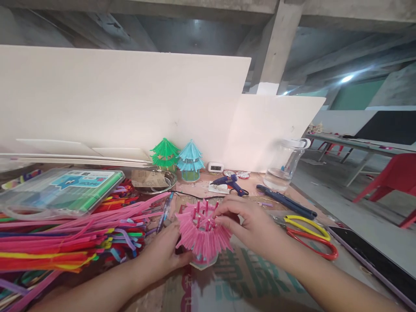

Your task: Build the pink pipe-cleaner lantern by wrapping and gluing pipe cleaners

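A small pavilion model [204, 242] with a pink pipe-cleaner roof stands on the cardboard in front of me. Several short dark-pink posts [198, 210] rise in a ring from its top. Low on its left side, my left hand [170, 249] grips the model, with the thumb across the front near the base and the other fingers partly hidden behind. My right hand [238, 216] reaches over from the right, its thumb and forefinger pinched on one of the posts at the ring's right edge.
Bundled pipe cleaners [71, 242] and a marker case [65, 190] crowd the left. Behind are a green pavilion [165, 154], a blue pavilion [190, 160] and a glue gun [229, 183]. At right lie a utility knife [286, 201], scissors [312, 238], a phone [373, 264] and a water jug [282, 167].
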Motion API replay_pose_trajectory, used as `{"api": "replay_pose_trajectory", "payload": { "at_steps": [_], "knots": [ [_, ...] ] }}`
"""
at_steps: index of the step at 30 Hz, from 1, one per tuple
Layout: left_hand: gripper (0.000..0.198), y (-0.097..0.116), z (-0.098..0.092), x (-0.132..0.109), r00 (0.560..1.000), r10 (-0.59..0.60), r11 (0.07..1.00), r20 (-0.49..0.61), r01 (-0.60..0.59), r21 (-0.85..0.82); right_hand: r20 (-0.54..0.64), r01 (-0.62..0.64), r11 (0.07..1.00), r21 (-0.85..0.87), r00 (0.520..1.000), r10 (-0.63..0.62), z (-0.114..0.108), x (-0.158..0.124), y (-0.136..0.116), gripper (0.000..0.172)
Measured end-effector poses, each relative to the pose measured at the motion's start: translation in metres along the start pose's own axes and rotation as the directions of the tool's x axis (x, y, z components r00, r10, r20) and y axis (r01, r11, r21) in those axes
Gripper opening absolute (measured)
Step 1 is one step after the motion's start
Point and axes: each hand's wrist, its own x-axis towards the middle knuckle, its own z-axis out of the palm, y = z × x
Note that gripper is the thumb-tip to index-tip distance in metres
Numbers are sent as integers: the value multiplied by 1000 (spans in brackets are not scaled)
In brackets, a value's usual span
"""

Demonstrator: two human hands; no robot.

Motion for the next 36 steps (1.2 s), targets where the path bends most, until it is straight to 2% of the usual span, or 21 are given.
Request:
{"api": "replay_pose_trajectory", "payload": {
  "at_steps": [4, 10, 16, 26, 36],
  "knots": [
    [32, 0, 0, 0, 1000, -29, 999, 6, 28, 29, -38, -19, 1000, 23, 999, 19, -4, -1, 0, 12],
    [30, 2, -3, 0, 999, -33, 999, 1, 33, 11, -162, -68, 997, 25, 984, 72, -15, 1, 5, 15],
    [34, 2, -2, 2, 999, 38, 999, 11, -38, 4, -102, -77, 997, -24, 992, 75, -16, 4, 7, 13],
    [37, 2, -4, 2, 999, 41, 999, 15, -41, -4, -11, -19, 1000, -9, 1000, 19, -9, -1, -7, 15],
    [34, 2, -4, 2, 999, -15, 1000, 41, 16, -17, -19, -10, 1000, -19, 1000, 10, 5, -1, 3, 13]
  ]
}}
